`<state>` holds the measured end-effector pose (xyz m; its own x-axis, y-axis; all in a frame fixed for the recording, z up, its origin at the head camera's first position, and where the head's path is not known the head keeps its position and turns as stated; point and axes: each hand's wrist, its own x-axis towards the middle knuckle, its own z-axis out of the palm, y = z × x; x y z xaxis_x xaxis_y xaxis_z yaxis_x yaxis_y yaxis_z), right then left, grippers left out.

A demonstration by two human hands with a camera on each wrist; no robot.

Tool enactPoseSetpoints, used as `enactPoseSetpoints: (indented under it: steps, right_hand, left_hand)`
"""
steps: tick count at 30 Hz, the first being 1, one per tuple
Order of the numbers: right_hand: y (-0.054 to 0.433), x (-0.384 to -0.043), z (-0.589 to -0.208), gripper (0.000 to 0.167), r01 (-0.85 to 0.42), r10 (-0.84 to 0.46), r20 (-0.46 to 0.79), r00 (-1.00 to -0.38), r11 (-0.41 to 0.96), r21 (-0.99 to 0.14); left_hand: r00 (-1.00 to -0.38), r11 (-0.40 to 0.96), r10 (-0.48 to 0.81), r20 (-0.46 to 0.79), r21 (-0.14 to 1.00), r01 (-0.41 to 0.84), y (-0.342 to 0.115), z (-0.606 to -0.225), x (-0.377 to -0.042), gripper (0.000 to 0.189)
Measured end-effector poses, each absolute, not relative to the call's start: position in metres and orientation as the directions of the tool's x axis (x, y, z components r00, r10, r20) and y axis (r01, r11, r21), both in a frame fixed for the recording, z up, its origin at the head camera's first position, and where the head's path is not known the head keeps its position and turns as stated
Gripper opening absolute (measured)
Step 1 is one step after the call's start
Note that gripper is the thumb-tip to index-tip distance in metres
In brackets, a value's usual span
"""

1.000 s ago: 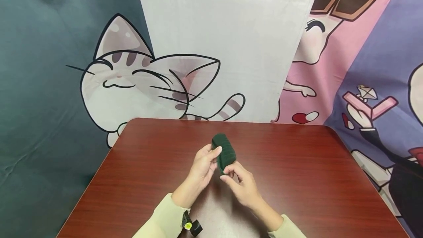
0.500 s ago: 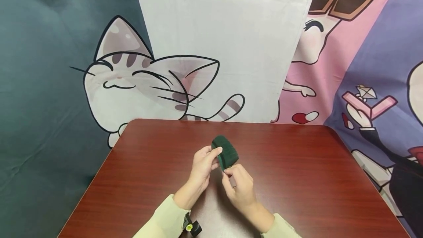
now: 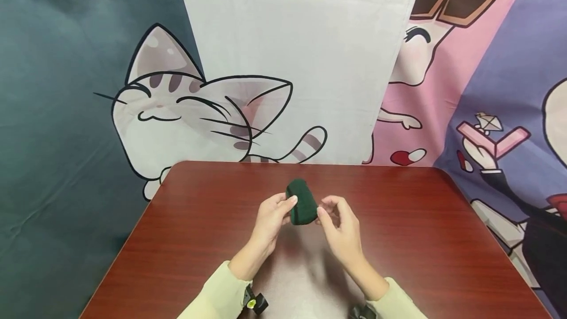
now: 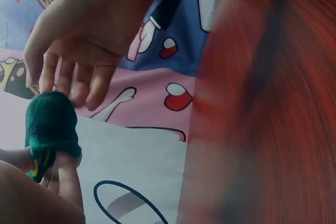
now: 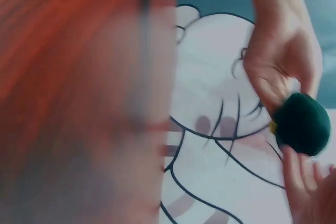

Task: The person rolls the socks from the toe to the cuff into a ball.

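Observation:
A small dark green fabric bundle, rounded and soft-looking, is held up above the table near its middle. My left hand grips it from the left, with the thumb across its near face and the fingers behind. In the left wrist view, the green bundle shows a folded band and a thin yellow strip at its lower end. My right hand is at its right edge, the fingers loosely bent and the tips right at the cloth. The right wrist view has the green bundle between both hands.
The reddish-brown wooden table spreads under both hands. Behind it hangs a cloth backdrop printed with a cartoon cat and figures. A small black camera sits at the left wrist, and another black device by the right cuff.
My right hand has come off the bundle's lower end and moved up and right to its side. The left hand keeps its grip, and the bundle now looks smoother and rounder.

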<state>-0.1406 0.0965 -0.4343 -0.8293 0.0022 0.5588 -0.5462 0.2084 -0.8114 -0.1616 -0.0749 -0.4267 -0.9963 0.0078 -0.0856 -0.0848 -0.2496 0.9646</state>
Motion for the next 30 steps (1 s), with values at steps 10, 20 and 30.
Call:
enactPoseSetpoints:
  steps: [10,20,30]
  right_hand:
    - [0.114,-0.15,-0.429,0.048,-0.115,-0.174,0.085,-0.981,0.171,-0.978]
    - [0.115,-0.154,-0.433,0.054,-0.034,-0.251,0.008,-0.968,0.099,-0.995]
    - [0.118,-0.158,-0.436,0.065,0.056,-0.287,-0.082,-0.954,0.096,-0.994]
  left_hand:
    - [-0.99,-0.044,0.121,-0.074,0.996,-0.08,-0.079,-0.435,-0.16,0.035]
    - [-0.98,0.024,0.183,-0.08,0.997,-0.077,-0.085,-0.436,-0.162,0.038]
    - [-0.967,0.031,0.247,-0.061,0.998,-0.055,-0.088,-0.438,-0.162,0.036]
